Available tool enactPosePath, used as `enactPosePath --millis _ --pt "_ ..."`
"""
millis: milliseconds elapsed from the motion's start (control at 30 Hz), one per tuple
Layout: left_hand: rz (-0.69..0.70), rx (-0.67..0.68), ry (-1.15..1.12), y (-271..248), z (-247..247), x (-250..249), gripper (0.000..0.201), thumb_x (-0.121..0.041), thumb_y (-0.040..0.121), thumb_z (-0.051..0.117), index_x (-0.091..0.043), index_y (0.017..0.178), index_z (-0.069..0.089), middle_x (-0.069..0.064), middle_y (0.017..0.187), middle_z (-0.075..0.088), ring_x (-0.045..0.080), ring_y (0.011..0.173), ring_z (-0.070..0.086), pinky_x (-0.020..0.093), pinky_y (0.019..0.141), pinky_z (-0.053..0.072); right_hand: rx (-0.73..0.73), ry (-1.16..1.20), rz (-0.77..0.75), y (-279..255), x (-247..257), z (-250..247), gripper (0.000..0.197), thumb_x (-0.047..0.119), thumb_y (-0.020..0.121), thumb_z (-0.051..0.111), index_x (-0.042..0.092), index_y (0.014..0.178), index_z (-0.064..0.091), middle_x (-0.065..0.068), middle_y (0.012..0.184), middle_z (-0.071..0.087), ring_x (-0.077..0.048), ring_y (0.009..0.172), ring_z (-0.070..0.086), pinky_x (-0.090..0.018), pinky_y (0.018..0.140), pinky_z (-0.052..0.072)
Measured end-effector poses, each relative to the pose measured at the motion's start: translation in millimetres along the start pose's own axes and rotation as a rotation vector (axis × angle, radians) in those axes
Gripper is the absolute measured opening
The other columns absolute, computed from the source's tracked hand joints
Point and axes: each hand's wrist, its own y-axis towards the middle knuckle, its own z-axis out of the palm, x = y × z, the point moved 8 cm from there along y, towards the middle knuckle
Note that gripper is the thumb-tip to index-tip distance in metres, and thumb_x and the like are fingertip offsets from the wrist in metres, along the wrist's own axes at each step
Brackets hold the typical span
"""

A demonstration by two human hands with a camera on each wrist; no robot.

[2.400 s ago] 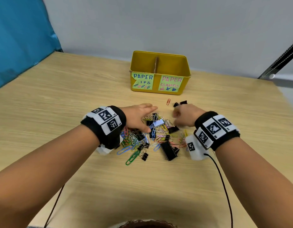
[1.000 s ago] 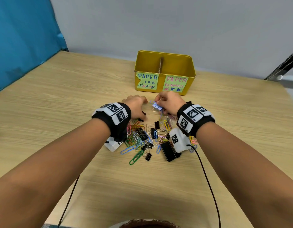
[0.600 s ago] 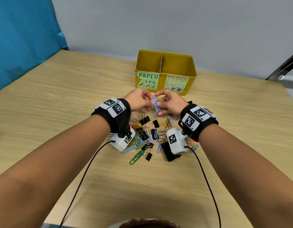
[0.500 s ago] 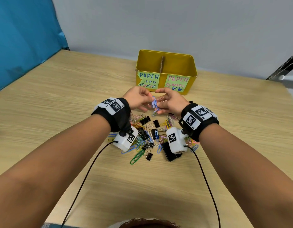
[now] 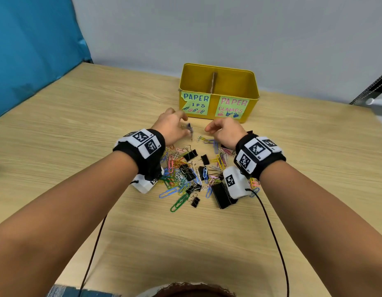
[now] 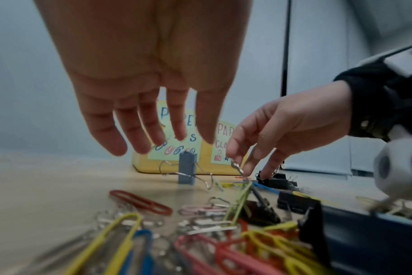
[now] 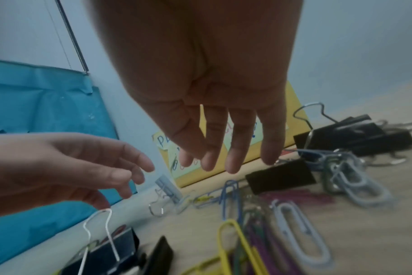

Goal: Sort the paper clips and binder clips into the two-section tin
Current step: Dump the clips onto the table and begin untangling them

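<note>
Your left hand (image 5: 171,128) hovers just near of the yellow tin (image 5: 217,82), fingers spread and relaxed, gripping nothing. In the left wrist view, a small blue-grey binder clip (image 6: 187,170) stands on end on the table (image 5: 78,129) right under those fingertips, its wire handles splayed, apart from your fingers (image 6: 151,128).

Your right hand (image 5: 225,130) hangs to its right, fingers loosely extended downward. In the left wrist view a bit of silver wire shows at its fingertips, but whether you have hold of it or it merely lies behind them cannot be told.

The tin sits at the far side of the table with a divider (image 5: 213,82) down its middle. Its left section carries a green "PAPER ...IPS" label (image 5: 195,102) and its right a "PAPER CLAMPS" label (image 5: 232,106). What can be seen of the inside walls looks bare, but the floor of both sections is hidden from the head view.

The mixed heap (image 5: 192,170) of coloured paper clips and black binder clips lies between your wrists, with a large black binder clip (image 5: 223,195) at its near right edge and a green paper clip (image 5: 179,202) at its near edge. By the look of it, nearly all the sorting is left: you are at the very start, with the blue-grey clip the likely first piece for the right section.
</note>
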Motion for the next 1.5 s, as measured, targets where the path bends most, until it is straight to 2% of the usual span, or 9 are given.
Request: enactPosePath --millis 200,333,533,700,867,967,1100,1233,1500 --pt "0.072 0.286 0.167 -18 28 -8 0.027 -0.027 0.077 0.072 -0.008 0.096 0.069 -0.002 0.072 0.053 0.015 0.079 0.050 0.024 0.070 0.038 0.227 -0.425 -0.074 -7 6 26 0.039 0.001 0.085 0.048 0.021 0.113 0.068 -0.003 0.121 0.064 -0.021 0.111 0.058 -0.024 0.093 0.043" --pt "0.039 0.178 0.053 -11 21 -8 0.019 -0.018 0.083 0.066 -0.004 0.094 0.071 0.001 0.079 0.058 0.013 0.071 0.052 0.024 0.068 0.041 0.230 -0.452 0.014 -11 0 17 0.030 -0.002 0.085 0.047 0.012 0.091 0.072 0.003 0.077 0.061 -0.016 0.078 0.054 -0.026 0.072 0.043" --pt "-0.037 0.057 -0.145 3 7 -7 0.016 -0.014 0.086 0.062 -0.004 0.096 0.070 -0.006 0.063 0.054 0.005 0.058 0.049 0.025 0.068 0.044 0.167 -0.416 -0.038 -12 6 15 0.040 -0.003 0.085 0.042 0.017 0.115 0.061 -0.008 0.121 0.059 -0.025 0.109 0.055 -0.026 0.084 0.040" --pt "-0.057 0.205 -0.306 0 19 -3 0.013 -0.005 0.092 0.051 -0.012 0.097 0.061 -0.001 0.061 0.050 0.007 0.053 0.046 0.010 0.042 0.042 0.296 -0.327 -0.059 -20 17 30 0.052 0.038 0.081 0.065 0.015 0.126 0.053 -0.002 0.106 0.057 -0.016 0.095 0.052 -0.028 0.086 0.043" --pt "-0.060 0.247 -0.471 -4 21 3 0.025 0.003 0.092 0.046 -0.014 0.080 0.058 0.004 0.058 0.047 0.003 0.040 0.048 0.019 0.049 0.040 0.146 -0.291 -0.094 -8 24 28 0.041 0.035 0.085 0.062 0.008 0.116 0.059 -0.009 0.108 0.064 -0.024 0.102 0.058 -0.024 0.078 0.038" --pt "-0.072 0.288 -0.488 -7 21 6 0.014 0.003 0.093 0.044 -0.007 0.097 0.052 0.008 0.057 0.041 0.017 0.048 0.040 0.026 0.051 0.039 0.101 -0.269 -0.076 -4 24 21 0.023 0.026 0.084 0.065 0.007 0.096 0.065 -0.004 0.088 0.057 -0.019 0.086 0.052 -0.024 0.073 0.036" --pt "-0.065 0.316 -0.433 -8 22 6 0.015 0.003 0.093 0.043 -0.006 0.102 0.051 0.005 0.059 0.041 0.016 0.049 0.041 0.026 0.051 0.042 0.152 -0.281 -0.066 -3 27 22 0.021 0.025 0.082 0.068 0.005 0.090 0.067 -0.005 0.081 0.061 -0.018 0.077 0.055 -0.031 0.075 0.049" --pt "-0.054 0.294 -0.454 -8 19 8 0.012 -0.002 0.095 0.044 -0.009 0.098 0.053 0.003 0.059 0.042 0.004 0.039 0.046 0.018 0.045 0.046 0.260 -0.204 0.010 -6 22 25 0.016 0.025 0.085 0.065 0.014 0.075 0.058 -0.001 0.062 0.060 -0.013 0.056 0.052 -0.022 0.054 0.044" --pt "0.003 0.286 -0.437 -6 21 5 0.013 0.001 0.094 0.042 -0.010 0.100 0.047 0.003 0.064 0.041 0.017 0.054 0.043 0.029 0.057 0.042 0.311 -0.039 0.081 -5 18 25 0.027 0.019 0.096 0.048 0.014 0.069 0.051 0.000 0.062 0.056 -0.011 0.050 0.051 -0.018 0.042 0.042"
